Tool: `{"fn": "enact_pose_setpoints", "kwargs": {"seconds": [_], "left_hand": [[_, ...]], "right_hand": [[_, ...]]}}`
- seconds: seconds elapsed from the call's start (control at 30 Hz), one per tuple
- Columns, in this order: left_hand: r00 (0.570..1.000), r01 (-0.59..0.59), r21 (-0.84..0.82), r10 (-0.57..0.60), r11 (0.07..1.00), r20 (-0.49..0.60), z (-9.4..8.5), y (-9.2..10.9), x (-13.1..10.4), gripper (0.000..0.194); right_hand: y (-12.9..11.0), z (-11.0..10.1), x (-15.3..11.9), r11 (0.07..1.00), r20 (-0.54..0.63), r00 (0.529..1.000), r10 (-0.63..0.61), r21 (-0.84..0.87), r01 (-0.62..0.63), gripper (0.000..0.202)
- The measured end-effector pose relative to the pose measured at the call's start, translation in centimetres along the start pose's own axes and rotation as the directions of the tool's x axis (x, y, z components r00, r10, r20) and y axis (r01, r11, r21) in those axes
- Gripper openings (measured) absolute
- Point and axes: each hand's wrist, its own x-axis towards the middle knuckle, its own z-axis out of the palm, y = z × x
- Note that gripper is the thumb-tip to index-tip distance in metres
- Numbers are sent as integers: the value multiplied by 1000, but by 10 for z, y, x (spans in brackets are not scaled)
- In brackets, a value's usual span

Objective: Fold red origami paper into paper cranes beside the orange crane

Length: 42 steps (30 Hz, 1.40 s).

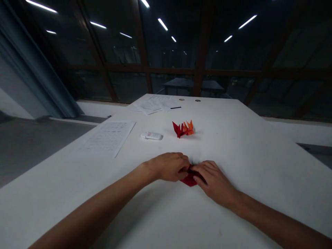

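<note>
On the white table (249,138), fingers (202,170) touch red paper (190,181).

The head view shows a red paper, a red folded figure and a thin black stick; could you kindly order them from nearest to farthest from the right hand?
1. Red paper: touching the right hand, at its left.
2. Red folded figure: beyond the hand, to its left.
3. Thin black stick: farther still, by the loose papers.
</note>
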Motion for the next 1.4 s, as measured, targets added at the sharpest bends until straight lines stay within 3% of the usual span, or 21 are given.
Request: {"fn": "enact_pose_setpoints", "kwargs": {"seconds": [0.23,0.47,0.63,0.8,0.93,1.4], "left_hand": [[999,47,-31,-47,998,18,-2,1,1,10],[1000,8,-86,-7,996,14,1,-2,3,2],[999,44,-118,-41,992,22,1,-1,4,12],[998,53,-130,-49,990,34,-1,-1,3,25],[1000,2,-126,-1,992,13,2,0,2,17],[1000,-9,-150,10,989,4,6,1,4,7]], "right_hand": [[1,-1,1,1000,12,1000,2,17,-2,13],[0,-3,2,999,23,999,25,35,-25,13],[0,-2,1,993,-22,994,107,58,-105,17],[1,-2,2,999,21,1000,21,39,-21,12],[-1,-4,2,999,24,999,26,32,-27,13],[-1,-4,8,950,1,966,258,183,-253,14]]}}
